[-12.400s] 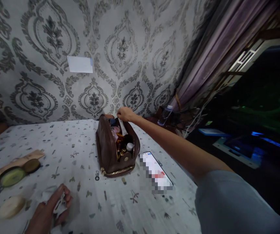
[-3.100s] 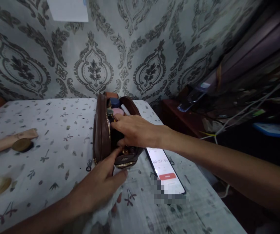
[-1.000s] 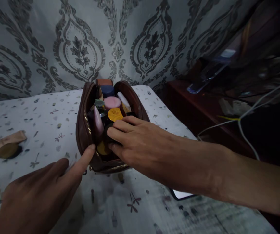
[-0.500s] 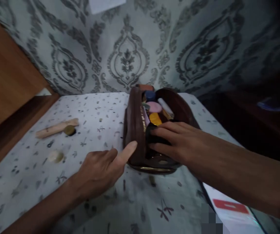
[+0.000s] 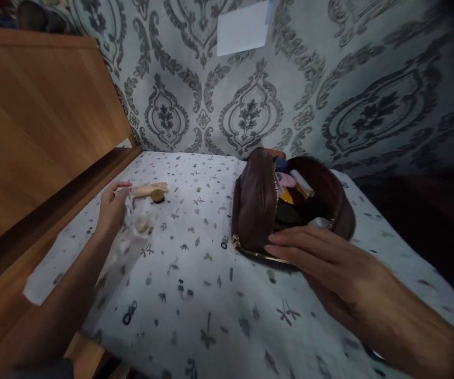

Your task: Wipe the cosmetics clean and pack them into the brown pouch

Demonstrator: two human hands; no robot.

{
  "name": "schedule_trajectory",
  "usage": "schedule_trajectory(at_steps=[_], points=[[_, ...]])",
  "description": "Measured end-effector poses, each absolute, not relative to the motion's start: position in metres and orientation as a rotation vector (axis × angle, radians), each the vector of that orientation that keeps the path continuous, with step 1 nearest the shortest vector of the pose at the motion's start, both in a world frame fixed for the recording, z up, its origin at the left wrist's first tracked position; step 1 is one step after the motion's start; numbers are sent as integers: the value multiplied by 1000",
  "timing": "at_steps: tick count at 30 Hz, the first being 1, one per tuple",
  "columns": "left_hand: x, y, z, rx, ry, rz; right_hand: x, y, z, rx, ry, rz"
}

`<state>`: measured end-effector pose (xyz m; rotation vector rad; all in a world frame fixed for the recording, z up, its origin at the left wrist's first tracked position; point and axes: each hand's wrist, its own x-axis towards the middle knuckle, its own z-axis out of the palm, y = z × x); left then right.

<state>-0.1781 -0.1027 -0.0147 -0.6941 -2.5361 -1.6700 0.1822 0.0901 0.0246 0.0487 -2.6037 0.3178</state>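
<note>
A brown zip pouch (image 5: 253,202) stands unzipped on the patterned cloth, packed with cosmetics, among them a pink round item (image 5: 286,180), a white tube (image 5: 302,182) and a yellow-orange item (image 5: 286,195). My right hand (image 5: 329,258) lies at the pouch's front edge with its fingers stretched out, gripping nothing. On the left, my left hand (image 5: 112,205) is closed, fingers bent, beside a beige tube (image 5: 148,189); a blurred, clear-looking thing shows at its fingers. Near it are a dark olive-brown round cap (image 5: 157,196) and a small pale round jar (image 5: 141,225).
A wooden panel (image 5: 49,100) with a ledge borders the cloth (image 5: 195,295) on the left. Behind rises a patterned grey wall (image 5: 199,100) bearing a white paper (image 5: 243,30). The right side is dark.
My right hand has come out of the pouch to its front edge. My left hand has left the pouch's side and moved left to the beige tube. The view has shifted left.
</note>
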Motion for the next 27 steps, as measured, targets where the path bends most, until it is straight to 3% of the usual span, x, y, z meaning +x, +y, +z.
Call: schedule_trajectory(at_steps=[3, 5, 13, 16, 22, 25, 27], points=[[-195, -116, -19, -521, -2482, -1942, 171, 61, 14, 51, -2640, 430], [-197, -123, -26, -625, -2495, -1835, 163, 45, 4, 18, -2667, 530], [-189, -98, -30, -1324, -2639, -539, 135, 2, -40, 2, -2607, 963], [-193, -74, -32, -1358, -2711, -282, 126, -8, -55, -46, -2593, 1049], [-197, -54, -40, -1432, -2783, -104, 113, -18, -78, -291, -2442, 1348], [-184, -58, -27, -1497, -2713, -137, 107, -17, -86, -448, -2108, 1727], [-163, -64, -15, -1595, -2610, -339, 103, -17, -88, -503, -1747, 2033]])
